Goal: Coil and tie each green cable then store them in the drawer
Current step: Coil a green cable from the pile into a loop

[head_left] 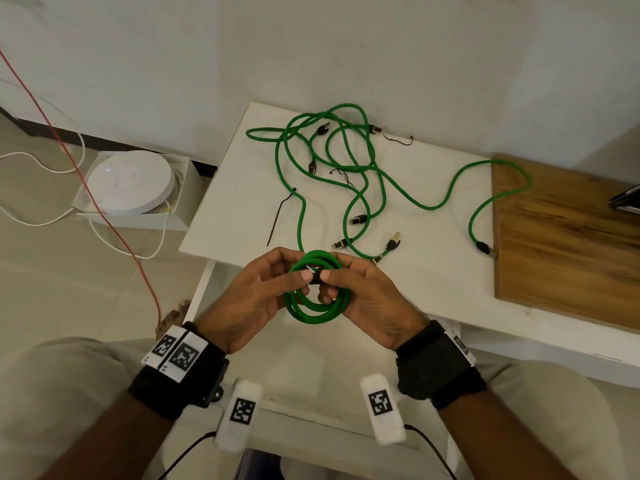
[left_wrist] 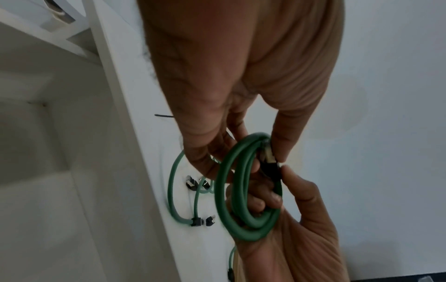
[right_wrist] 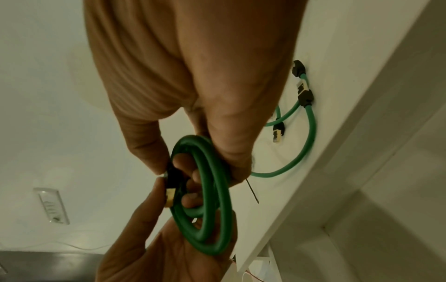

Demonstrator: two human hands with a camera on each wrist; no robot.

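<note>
A white desk (head_left: 242,209) carries loose green cables (head_left: 374,174) in a tangle, black plugs at their ends. Just above its near edge, one green cable coil (head_left: 317,311) of several neat round loops is held upright between left hand (head_left: 249,303) and right hand (head_left: 374,303). Each grip is clamped on the coil, both thumbs pinching its black plug (head_left: 316,278).

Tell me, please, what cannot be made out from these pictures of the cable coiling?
- Drawer: not identifiable in any view.
- Coiled green cable: whether a tie is on it; the left hand and right hand cover the spot.
- Loose green cables on the white table: their count; they overlap.
</note>
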